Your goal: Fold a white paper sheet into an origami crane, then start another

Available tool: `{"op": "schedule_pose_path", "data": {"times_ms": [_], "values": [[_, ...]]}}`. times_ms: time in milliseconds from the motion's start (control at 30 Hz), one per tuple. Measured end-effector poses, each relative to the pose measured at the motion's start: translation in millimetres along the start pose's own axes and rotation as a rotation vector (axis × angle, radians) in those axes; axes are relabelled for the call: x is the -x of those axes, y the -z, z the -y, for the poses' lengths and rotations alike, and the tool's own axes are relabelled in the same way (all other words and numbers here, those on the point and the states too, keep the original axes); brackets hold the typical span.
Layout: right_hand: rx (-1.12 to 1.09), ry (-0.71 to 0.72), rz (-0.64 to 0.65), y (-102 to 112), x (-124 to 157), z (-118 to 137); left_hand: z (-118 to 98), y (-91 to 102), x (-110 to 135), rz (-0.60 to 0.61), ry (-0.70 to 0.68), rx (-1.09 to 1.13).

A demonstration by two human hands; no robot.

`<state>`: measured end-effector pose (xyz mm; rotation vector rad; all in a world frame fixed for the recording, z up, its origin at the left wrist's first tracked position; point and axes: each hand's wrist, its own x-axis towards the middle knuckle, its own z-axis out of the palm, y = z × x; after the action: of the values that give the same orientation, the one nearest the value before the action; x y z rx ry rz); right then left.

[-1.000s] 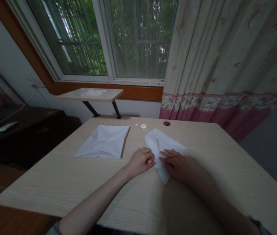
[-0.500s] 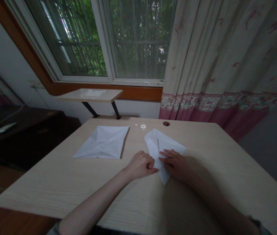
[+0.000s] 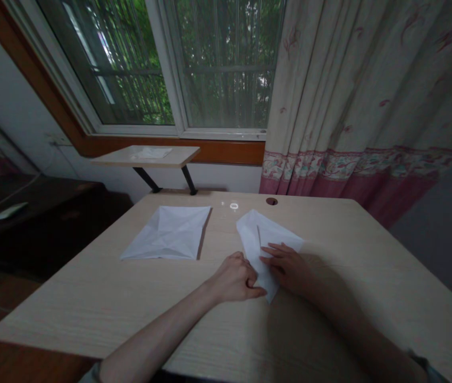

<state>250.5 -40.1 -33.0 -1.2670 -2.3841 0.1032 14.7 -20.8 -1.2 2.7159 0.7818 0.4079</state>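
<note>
Worktop [image 3: 90, 298], pale wood-grain, beneath a barred window [image 3: 226, 69]; floral curtain [image 3: 353, 96] beyond the right grip.

Item: folded white paper sheet [image 3: 252, 234], kite-like, one edge running down its middle; lies under the right grip, point toward the wearer.

Right grip [image 3: 290, 270]: fingers spread flat on the paper, nothing grasped; apparently weighting it against slipping.

Left grip [image 3: 236, 279]: fingers curled, thumb extended over the paper's lower left edge, presumably pressing that edge flat; whether it pinches, cannot tell.

Item: creased white square sheet [image 3: 168, 234], left of and beyond the left grip, apart from both hands.

Item: riser shelf [image 3: 182, 157], farther beyond, bearing white paper [image 3: 152, 152].

Containers: none identifiable.
</note>
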Motion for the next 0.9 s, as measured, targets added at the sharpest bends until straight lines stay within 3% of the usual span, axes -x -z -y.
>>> {"op": "schedule_pose_path", "data": {"times_ms": [433,633,900], "values": [[-0.005,-0.002,0.005,4.3,-1.7,4.4,-5.1,-3.4,0.7,0.004,-0.051,-0.033],[0.001,0.01,-0.029,1.8,-0.7,3.0,7.6,-0.6,2.6,-0.096,-0.083,-0.047],[-0.029,0.052,-0.132,-3.0,0.2,1.0,18.2,11.4,2.4,-0.287,-0.005,-0.068]]}}
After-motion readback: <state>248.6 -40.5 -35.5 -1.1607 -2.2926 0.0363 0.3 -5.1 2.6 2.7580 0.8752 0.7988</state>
